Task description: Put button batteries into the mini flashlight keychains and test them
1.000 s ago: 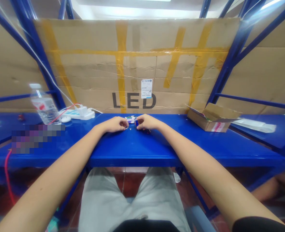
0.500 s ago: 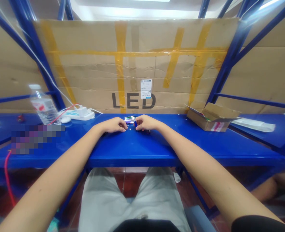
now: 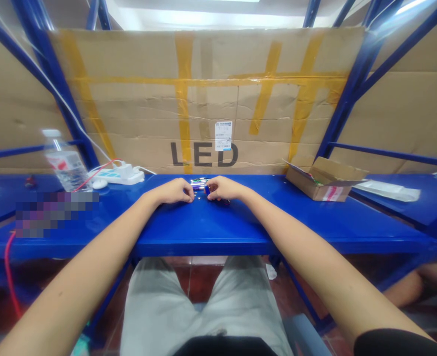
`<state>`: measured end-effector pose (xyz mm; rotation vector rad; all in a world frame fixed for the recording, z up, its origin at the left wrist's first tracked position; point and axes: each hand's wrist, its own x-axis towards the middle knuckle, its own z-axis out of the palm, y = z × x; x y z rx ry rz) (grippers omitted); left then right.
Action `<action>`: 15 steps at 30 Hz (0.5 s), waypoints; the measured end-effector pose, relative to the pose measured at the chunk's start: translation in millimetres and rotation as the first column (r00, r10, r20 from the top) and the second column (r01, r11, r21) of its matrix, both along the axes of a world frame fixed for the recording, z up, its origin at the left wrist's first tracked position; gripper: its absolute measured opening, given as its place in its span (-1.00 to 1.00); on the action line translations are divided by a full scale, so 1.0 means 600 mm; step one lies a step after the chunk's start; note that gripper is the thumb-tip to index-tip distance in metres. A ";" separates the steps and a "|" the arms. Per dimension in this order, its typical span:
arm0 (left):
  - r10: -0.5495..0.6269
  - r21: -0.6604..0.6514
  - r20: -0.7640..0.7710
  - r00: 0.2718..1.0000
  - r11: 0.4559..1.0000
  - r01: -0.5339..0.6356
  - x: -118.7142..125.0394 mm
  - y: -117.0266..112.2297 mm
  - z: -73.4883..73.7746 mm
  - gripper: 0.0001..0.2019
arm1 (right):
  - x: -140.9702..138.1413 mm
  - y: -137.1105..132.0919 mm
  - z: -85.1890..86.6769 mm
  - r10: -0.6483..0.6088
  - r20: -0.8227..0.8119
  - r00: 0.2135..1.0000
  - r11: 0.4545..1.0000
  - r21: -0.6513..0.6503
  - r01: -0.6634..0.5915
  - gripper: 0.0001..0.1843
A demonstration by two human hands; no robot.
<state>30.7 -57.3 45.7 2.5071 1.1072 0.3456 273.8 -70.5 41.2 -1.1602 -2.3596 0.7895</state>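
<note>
A row of thin shiny metallic sticks, perhaps pens (image 3: 199, 183), lies on the blue table (image 3: 207, 222) between and just beyond my hands. My left hand (image 3: 174, 191) rests on the tabletop with its fingers curled and the tips together; whatever they hold, if anything, is hidden. Opposite it, my right hand (image 3: 221, 188) is closed, with a small blue piece (image 3: 207, 189) showing at its fingers. Tiny shiny bits (image 3: 198, 198) lie between the two hands. Something small and dark (image 3: 226, 201) sticks out beneath my right hand, too covered to name.
On the left stand a water bottle (image 3: 65, 165) and a white power strip (image 3: 123, 174) with cables. An open cardboard box (image 3: 320, 183) sits at right, beside a white packet (image 3: 389, 191). A large cardboard sheet (image 3: 147, 109) backs the table. Another person's limb (image 3: 407, 287) shows lower right.
My left fingers have shifted very slightly, and the view has moved a touch. My right hand stays in place with the blue piece.
</note>
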 end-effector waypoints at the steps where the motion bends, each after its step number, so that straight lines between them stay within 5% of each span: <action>1: -0.008 0.010 -0.006 1.000 1.000 0.008 0.000 -0.001 0.000 -0.85 | 0.000 0.001 0.000 0.003 0.000 1.000 1.000 0.001 -0.003 -0.86; 5: -0.009 0.073 0.014 1.000 0.997 0.008 0.003 -0.008 -0.003 -0.88 | 0.000 0.004 -0.002 0.019 -0.017 1.000 1.000 0.012 -0.019 -0.85; 8: 0.019 0.191 0.169 0.985 0.980 -0.051 0.018 -0.016 -0.008 -0.90 | -0.001 0.006 -0.003 0.013 -0.012 1.000 0.998 0.067 -0.013 -0.85; 11: -0.045 0.387 0.357 0.933 0.916 -0.104 0.041 -0.025 -0.013 -0.89 | -0.002 0.007 -0.006 -0.022 -0.036 0.999 0.990 0.137 0.026 -0.81; 15: -0.181 0.591 0.347 0.920 0.804 -0.064 0.066 -0.033 -0.019 -0.94 | 0.000 0.013 -0.007 -0.042 -0.096 0.994 0.952 0.299 0.070 -0.69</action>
